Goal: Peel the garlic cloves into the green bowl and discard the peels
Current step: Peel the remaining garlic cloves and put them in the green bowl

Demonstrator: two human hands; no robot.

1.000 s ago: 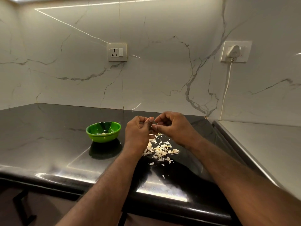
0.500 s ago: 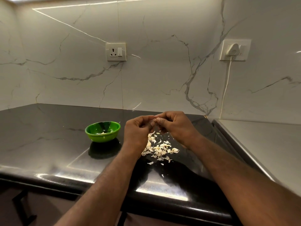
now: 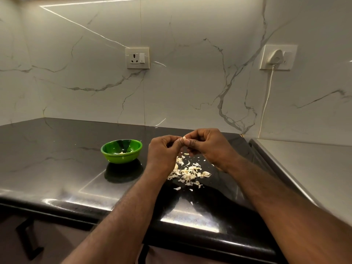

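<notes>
My left hand (image 3: 163, 149) and my right hand (image 3: 207, 145) meet fingertip to fingertip above the black counter. Together they pinch a small pale garlic clove (image 3: 184, 138), of which only the tip shows between the fingers. Below the hands a heap of whitish garlic peels (image 3: 187, 173) lies scattered on the counter, with a few pale cloves among it. The green bowl (image 3: 122, 151) stands to the left of my left hand and holds a few peeled pieces.
The glossy black counter (image 3: 57, 168) runs to a front edge near me. A grey steel surface (image 3: 308, 168) adjoins it on the right. The marble wall carries a socket (image 3: 137, 58) and a white plug (image 3: 274, 57) with a hanging cable.
Both hands have risen slightly and stayed together, working the clove; its pale tip now shows between the fingertips. Bowl and peel heap have not moved.
</notes>
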